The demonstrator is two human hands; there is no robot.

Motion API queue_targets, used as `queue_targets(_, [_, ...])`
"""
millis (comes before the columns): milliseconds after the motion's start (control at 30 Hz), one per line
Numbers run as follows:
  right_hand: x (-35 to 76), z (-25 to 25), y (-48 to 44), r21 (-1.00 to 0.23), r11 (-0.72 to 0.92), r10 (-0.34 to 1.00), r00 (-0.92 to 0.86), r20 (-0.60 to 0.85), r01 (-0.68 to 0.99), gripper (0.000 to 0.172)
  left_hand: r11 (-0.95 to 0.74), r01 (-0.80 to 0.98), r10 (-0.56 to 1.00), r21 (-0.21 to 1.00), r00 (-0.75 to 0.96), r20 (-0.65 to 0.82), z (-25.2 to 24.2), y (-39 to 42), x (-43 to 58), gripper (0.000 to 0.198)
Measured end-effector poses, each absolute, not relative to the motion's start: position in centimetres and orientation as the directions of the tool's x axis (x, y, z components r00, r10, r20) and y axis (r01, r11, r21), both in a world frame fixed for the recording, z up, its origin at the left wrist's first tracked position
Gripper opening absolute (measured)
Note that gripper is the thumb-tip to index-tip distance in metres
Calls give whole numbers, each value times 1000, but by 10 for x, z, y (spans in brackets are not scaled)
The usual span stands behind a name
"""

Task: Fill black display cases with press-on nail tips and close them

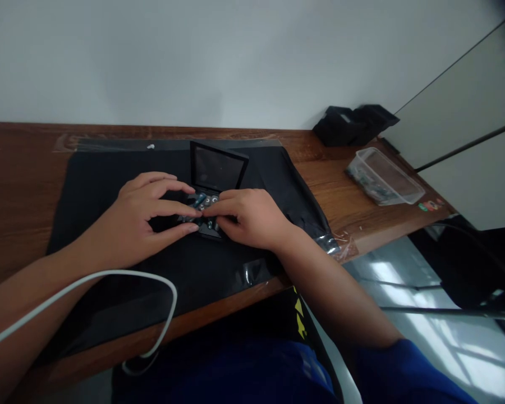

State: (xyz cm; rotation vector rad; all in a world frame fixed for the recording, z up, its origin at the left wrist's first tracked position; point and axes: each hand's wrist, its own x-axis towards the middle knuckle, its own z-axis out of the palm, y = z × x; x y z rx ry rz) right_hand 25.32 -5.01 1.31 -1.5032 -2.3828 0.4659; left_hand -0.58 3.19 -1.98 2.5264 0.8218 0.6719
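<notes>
A small black case [216, 168] with its hinged lid standing open lies on a black mat [109, 168] on the wooden table. Several small cylindrical batteries [202, 200] sit in its tray. My left hand [143, 219] rests on the left side of the case, fingers stretched toward the batteries and touching them. My right hand [248, 216] comes in from the right, its fingers curled and pinched over the batteries at the tray's middle. Fingertips of both hands meet above the tray, which hides much of what lies in it.
A clear plastic container [382, 177] stands at the table's right end, with a black pouch [353, 124] behind it near the wall. A white cable [109, 275] loops over my left forearm and the table's front edge. Tape holds the mat's corners.
</notes>
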Motion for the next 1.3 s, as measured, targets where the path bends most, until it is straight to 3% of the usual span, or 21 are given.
queue_targets(200, [252, 8, -49, -417, 387, 918, -386, 90, 822, 46, -733, 460, 650, 500, 690, 318, -20, 34, -9, 38])
queue_targets(400, [246, 6, -50, -364, 368, 925, -375, 53, 856, 46, -741, 475, 642, 474, 707, 295, -18, 36, -9, 54])
queue_targets(800, [246, 12, -50, -359, 362, 929, -364, 65, 860, 35, -745, 460, 632, 483, 720, 288, -14, 28, -4, 47])
queue_targets(1300, [246, 12, -50, -440, 284, 957, -280, 76, 852, 27, -738, 451, 633, 501, 720, 284, -23, 32, -11, 42])
